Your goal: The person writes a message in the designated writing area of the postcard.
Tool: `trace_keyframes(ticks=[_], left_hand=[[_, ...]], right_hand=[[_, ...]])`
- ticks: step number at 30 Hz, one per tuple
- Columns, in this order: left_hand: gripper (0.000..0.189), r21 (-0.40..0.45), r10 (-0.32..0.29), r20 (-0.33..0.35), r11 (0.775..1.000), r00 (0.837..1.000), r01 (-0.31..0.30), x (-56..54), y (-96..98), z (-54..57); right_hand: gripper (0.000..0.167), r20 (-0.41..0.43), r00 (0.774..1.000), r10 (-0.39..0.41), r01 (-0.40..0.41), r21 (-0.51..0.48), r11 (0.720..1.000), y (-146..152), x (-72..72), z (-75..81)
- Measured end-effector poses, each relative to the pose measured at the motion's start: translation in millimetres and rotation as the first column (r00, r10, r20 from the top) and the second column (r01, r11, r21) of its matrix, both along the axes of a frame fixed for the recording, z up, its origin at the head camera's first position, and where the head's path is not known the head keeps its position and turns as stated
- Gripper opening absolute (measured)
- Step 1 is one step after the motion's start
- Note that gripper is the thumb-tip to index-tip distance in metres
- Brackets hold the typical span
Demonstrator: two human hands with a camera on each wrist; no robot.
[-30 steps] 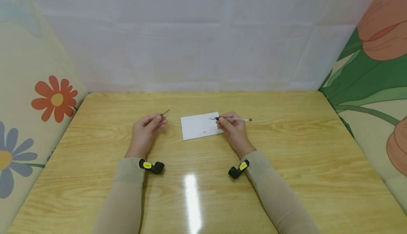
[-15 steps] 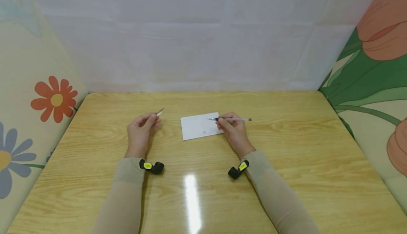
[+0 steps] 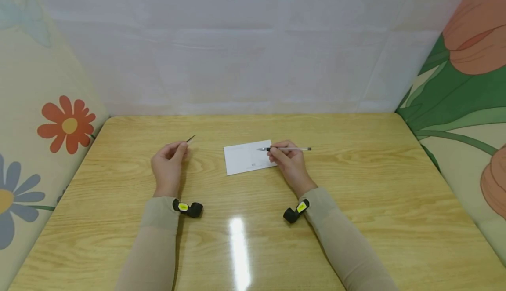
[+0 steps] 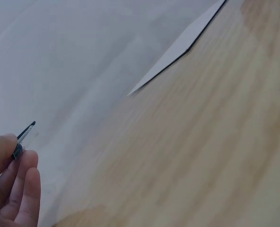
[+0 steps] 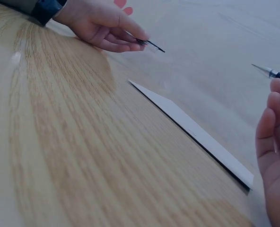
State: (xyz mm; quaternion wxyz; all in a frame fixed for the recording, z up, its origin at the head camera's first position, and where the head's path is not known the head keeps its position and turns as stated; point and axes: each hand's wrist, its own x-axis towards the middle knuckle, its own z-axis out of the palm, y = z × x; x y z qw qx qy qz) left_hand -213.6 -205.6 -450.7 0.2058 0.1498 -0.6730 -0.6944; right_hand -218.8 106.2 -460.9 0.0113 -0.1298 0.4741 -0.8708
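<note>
My left hand (image 3: 168, 165) pinches a clear pen cap with a black clip (image 4: 26, 135) between thumb and fingertips, left of a white notepad. The clip end points up and to the right. In my right hand (image 3: 291, 168) is a clear-barrelled gel pen with a black grip (image 3: 302, 148), bare tip pointing left over the notepad. The white notepad (image 3: 241, 160), thin and dark along its edge, lies flat on the table at a slight tilt. Small dark print shows near its lower edge, and my right fingers overlap its right end.
The wood-grain table (image 3: 356, 194) reaches back to a white cloth backdrop (image 3: 237, 71). Flower-patterned panels (image 3: 59, 80) flank it on both sides. A bright light reflection (image 3: 239, 256) shows on the tabletop near the front. Black wrist cameras (image 3: 292, 214) sit on both sleeves.
My left hand has moved left, away from the notepad, carrying the pen cap and turning it slightly. The right hand and pen stay over the notepad almost unmoved.
</note>
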Motion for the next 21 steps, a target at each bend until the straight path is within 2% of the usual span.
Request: trace_keyframes(ticks=[4, 9, 13, 16, 21], left_hand=[[0.026, -0.026, 0.022, 0.036, 0.999, 0.999, -0.021, 0.5, -2.8, 1.2], [0.028, -0.159, 0.05, 0.087, 0.987, 0.995, -0.036, 2.9, -2.2, 3.3], [0.029, -0.276, 0.083, 0.115, 0.96, 0.99, -0.048, 4.9, -2.2, 3.6], [0.029, -0.326, 0.092, 0.126, 0.944, 0.988, -0.047, 5.7, -2.8, 3.7], [0.031, -0.367, 0.089, 0.155, 0.93, 0.984, -0.027, 6.3, -4.2, 5.4]], right_hand=[[0.004, -0.011, 1.0, 0.01, -0.01, -0.015, 1.0, 0.4, 0.1, -0.7], [0.002, -0.007, 1.0, 0.015, -0.016, -0.005, 1.0, 0.5, 0.8, -0.5], [0.022, 0.002, 1.0, 0.017, -0.017, 0.023, 1.0, 0.8, 1.2, -0.1], [0.025, 0.007, 1.0, 0.018, -0.018, 0.031, 0.999, 1.2, 1.2, -0.2], [0.022, 0.013, 1.0, 0.021, -0.021, 0.035, 0.999, 1.4, 1.1, -0.5]])
